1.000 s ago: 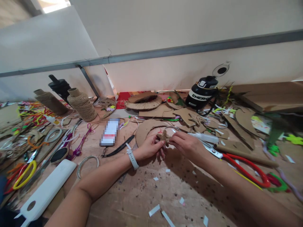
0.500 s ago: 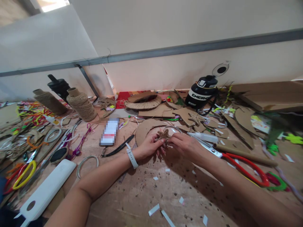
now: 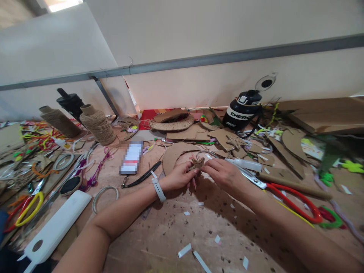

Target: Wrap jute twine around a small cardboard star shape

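Note:
Between my hands is a small brown star-shaped piece, apparently wound with twine. My left hand, with a pale watch strap on its wrist, grips the star from the left, thumb on its near side. Close against the star's right side, my right hand has its fingers pinched together; whether they hold the star's point or a strand of twine is hidden. Behind both hands lies a curved cardboard ring. A white-tipped glue bottle and large red-handled scissors lie beside my right hand and forearm.
A phone with a black strap lies left of my hands. Twine spools stand at back left, a black bottle at back right. Cardboard scraps, a cardboard tube and paper bits litter the table before the wall.
The star has turned slightly in my left hand, so its face shows more. My right fingers have shifted a little at its right side.

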`<state>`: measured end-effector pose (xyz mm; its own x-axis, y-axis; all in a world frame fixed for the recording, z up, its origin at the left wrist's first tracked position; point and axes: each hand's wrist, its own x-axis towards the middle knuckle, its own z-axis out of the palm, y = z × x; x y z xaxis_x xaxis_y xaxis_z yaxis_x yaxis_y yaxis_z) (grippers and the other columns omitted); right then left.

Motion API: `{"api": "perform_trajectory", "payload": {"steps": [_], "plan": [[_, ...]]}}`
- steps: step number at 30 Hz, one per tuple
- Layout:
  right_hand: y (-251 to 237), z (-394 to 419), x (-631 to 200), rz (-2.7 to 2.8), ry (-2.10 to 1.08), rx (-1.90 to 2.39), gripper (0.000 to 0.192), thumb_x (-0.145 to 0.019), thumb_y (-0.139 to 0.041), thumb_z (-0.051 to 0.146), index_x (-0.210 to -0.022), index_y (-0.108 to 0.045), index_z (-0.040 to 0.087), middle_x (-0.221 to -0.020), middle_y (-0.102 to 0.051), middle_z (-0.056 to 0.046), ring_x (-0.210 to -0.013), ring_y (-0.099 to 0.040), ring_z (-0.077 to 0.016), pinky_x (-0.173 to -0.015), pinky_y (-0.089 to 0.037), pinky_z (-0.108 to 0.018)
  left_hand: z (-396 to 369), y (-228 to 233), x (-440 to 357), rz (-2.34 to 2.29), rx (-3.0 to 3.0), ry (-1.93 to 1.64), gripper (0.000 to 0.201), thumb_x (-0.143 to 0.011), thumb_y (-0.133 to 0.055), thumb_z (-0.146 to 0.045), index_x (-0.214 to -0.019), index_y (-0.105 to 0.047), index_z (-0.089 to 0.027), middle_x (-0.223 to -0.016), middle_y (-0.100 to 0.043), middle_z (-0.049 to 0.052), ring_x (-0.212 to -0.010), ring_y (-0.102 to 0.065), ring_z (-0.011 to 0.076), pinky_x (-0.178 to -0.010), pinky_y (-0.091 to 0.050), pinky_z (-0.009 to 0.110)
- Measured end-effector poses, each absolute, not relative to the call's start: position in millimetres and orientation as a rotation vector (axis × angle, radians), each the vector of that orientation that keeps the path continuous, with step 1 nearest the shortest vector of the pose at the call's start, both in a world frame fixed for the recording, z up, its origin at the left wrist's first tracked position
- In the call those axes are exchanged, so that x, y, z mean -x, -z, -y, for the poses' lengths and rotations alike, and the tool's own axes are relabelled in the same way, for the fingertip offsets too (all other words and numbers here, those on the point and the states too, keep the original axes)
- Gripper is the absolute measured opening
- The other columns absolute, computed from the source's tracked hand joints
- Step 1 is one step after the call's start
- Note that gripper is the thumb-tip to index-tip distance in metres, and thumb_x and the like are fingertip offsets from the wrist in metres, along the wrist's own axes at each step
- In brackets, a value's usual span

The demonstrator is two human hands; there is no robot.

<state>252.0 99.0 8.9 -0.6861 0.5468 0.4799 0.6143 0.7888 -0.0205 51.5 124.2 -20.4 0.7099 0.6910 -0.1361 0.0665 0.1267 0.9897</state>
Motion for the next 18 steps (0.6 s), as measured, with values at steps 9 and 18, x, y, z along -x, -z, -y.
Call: {"api": "perform_trajectory", "payload": {"steps": [9, 18], "plan": [[-12.3, -94.4, -247.8, 2.306, 0.009, 1.026, 0.024, -0.097, -0.047, 0.017, -0.093, -0.07, 0.021, -0.086, -0.066, -0.007, -0.081, -0.065, -0.0197, -0.073, -0.055, -0.031, -125.8, 21.8, -51.4, -0.664, -1.351, -0.493, 0.05, -0.083, -0.061, -0.066, -0.089, -0.045, -0.019, -0.06, -0.061, -0.003, -0.043, -0.057, 0.0109, -0.039, -0.042, 0.02], [-14.3, -94.1, -250.5, 2.191, -0.268, 1.165, 0.014, -0.092, -0.057, 0.019, -0.083, -0.068, 0.022, -0.084, -0.064, -0.005, -0.074, -0.065, -0.0186, -0.065, -0.05, -0.028, -120.9, 10.0, -47.0, -0.604, -1.373, -0.453, 0.051, -0.088, -0.053, -0.068, -0.095, -0.047, -0.018, -0.069, -0.067, 0.002, -0.051, -0.062, 0.0122, -0.044, -0.043, 0.02]]}}
